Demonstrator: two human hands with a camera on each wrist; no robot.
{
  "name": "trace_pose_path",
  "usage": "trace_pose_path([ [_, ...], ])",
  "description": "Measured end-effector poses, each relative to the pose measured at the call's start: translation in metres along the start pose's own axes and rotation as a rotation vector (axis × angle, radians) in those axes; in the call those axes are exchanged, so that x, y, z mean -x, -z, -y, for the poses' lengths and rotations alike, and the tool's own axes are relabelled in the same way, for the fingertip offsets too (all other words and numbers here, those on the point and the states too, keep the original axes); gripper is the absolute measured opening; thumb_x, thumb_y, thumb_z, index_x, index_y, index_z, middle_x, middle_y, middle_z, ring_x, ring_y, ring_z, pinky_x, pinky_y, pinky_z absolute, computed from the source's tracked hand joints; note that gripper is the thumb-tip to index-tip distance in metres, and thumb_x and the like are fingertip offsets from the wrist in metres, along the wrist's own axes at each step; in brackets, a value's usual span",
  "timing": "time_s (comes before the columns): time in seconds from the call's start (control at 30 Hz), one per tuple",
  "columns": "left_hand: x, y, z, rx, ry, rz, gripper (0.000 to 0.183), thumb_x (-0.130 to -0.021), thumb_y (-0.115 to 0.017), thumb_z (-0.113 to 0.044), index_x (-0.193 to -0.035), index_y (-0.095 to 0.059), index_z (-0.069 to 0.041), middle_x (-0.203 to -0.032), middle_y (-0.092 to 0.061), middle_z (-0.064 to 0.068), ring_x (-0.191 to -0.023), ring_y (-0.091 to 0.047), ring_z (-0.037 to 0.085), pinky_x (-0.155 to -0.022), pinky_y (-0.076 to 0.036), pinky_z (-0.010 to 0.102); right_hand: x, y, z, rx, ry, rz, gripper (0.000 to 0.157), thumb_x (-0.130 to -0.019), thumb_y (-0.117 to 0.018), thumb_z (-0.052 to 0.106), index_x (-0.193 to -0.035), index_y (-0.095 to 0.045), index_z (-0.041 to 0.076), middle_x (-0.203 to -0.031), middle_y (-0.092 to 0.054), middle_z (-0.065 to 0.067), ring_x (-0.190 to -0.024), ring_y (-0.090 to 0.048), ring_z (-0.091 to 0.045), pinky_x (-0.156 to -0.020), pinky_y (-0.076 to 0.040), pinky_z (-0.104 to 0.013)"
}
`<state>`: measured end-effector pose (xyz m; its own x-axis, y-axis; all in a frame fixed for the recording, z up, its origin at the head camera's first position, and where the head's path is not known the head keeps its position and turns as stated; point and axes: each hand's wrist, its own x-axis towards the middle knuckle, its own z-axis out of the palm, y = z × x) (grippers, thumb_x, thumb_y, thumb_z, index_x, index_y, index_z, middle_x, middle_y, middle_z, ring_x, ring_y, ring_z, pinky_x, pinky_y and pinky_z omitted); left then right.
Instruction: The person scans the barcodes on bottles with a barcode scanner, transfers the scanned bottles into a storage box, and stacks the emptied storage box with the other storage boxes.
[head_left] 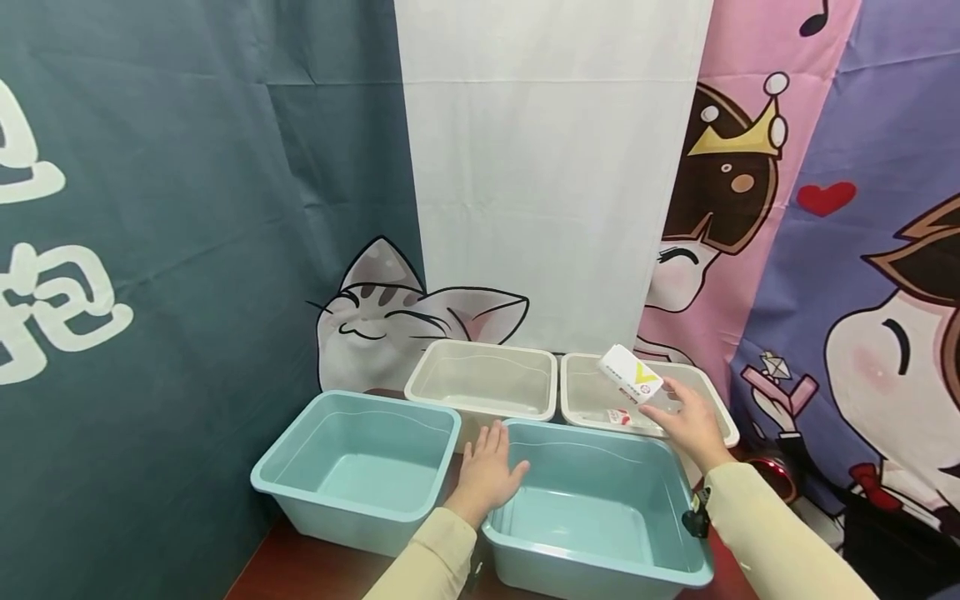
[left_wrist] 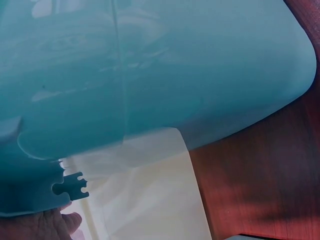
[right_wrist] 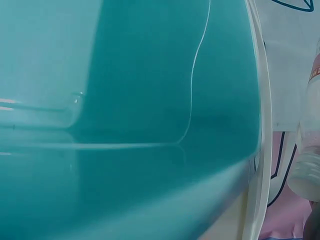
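Observation:
My right hand pinches a small white box with a yellow V-shaped mark and red print, tilted above the right cream bin. A little white-and-red packet lies in that bin. At the right edge of the right wrist view, a translucent, bottle-shaped thing with a ribbed end is partly cut off. My left hand, fingers straight, lies at the left rim of the right blue bin. In the left wrist view, only part of the left hand shows, below the blue rim.
Another blue bin stands at the left, and a second cream bin is behind it. All stand on a dark red table. Printed cloth hangs behind. A dark red-rimmed object sits beyond the right forearm.

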<state>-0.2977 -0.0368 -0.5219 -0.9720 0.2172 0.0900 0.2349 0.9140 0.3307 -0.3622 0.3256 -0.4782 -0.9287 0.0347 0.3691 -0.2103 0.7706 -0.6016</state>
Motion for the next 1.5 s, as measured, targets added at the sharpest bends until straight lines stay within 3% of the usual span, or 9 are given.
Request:
trace_pose_path([
  [0.2, 0.0, -0.002, 0.0, 0.002, -0.001, -0.004, 0.078, -0.102, -0.047, -0.051, -0.157, -0.029, 0.001, -0.166, -0.023, 0.016, -0.153, -0.019, 0.036, -0.12, -0.021, 0.059, -0.005, -0.007, 0.011, -0.009, 0.023, 0.008, 0.08, -0.089, -0.078, 0.045, -0.149, -0.046, 0.004, -0.141, -0.052, -0.029, -0.125, -0.051, -0.048, -0.096, -0.041, -0.07],
  [0.43, -0.002, -0.005, 0.0, -0.017, 0.0, 0.002, 0.079, -0.102, -0.046, -0.053, -0.157, -0.03, 0.0, -0.167, -0.023, 0.015, -0.153, -0.02, 0.036, -0.12, -0.022, 0.059, -0.018, -0.024, 0.026, -0.021, 0.082, 0.025, 0.076, -0.089, -0.08, 0.037, -0.15, -0.045, 0.007, -0.143, -0.052, -0.027, -0.124, -0.054, -0.047, -0.096, -0.044, -0.067],
  [0.77, -0.002, -0.005, 0.001, -0.006, 0.011, -0.003, 0.079, -0.102, -0.046, -0.053, -0.158, -0.03, 0.0, -0.167, -0.022, 0.015, -0.153, -0.02, 0.035, -0.12, -0.021, 0.059, -0.032, -0.055, 0.058, 0.003, 0.094, 0.099, 0.078, -0.089, -0.079, 0.036, -0.152, -0.044, 0.007, -0.146, -0.051, -0.024, -0.124, -0.054, -0.045, -0.097, -0.044, -0.064],
  [1.0, -0.003, -0.006, 0.0, -0.005, 0.019, -0.004, 0.077, -0.103, -0.046, -0.052, -0.157, -0.03, 0.0, -0.167, -0.022, 0.015, -0.154, -0.019, 0.035, -0.12, -0.021, 0.058, -0.036, -0.073, 0.072, -0.025, 0.096, 0.133, 0.078, -0.088, -0.08, 0.033, -0.153, -0.044, 0.009, -0.151, -0.047, -0.022, -0.133, -0.047, -0.046, -0.106, -0.038, -0.066],
  [1.2, -0.002, -0.005, -0.002, -0.004, 0.024, -0.006, 0.076, -0.102, -0.049, -0.05, -0.157, -0.031, 0.001, -0.166, -0.023, 0.015, -0.153, -0.02, 0.035, -0.12, -0.022, 0.059, -0.039, -0.079, 0.084, -0.031, 0.115, 0.141, 0.075, -0.088, -0.081, 0.029, -0.15, -0.047, 0.008, -0.151, -0.047, -0.023, -0.138, -0.041, -0.046, -0.111, -0.03, -0.066],
  [1.5, -0.003, -0.004, -0.001, -0.009, 0.02, -0.002, 0.076, -0.103, -0.048, -0.05, -0.157, -0.031, 0.001, -0.166, -0.023, 0.015, -0.153, -0.02, 0.035, -0.12, -0.022, 0.059, -0.04, -0.09, 0.103, -0.026, 0.116, 0.168, 0.077, -0.086, -0.083, 0.029, -0.151, -0.046, 0.008, -0.15, -0.046, -0.022, -0.135, -0.045, -0.044, -0.109, -0.035, -0.066],
])
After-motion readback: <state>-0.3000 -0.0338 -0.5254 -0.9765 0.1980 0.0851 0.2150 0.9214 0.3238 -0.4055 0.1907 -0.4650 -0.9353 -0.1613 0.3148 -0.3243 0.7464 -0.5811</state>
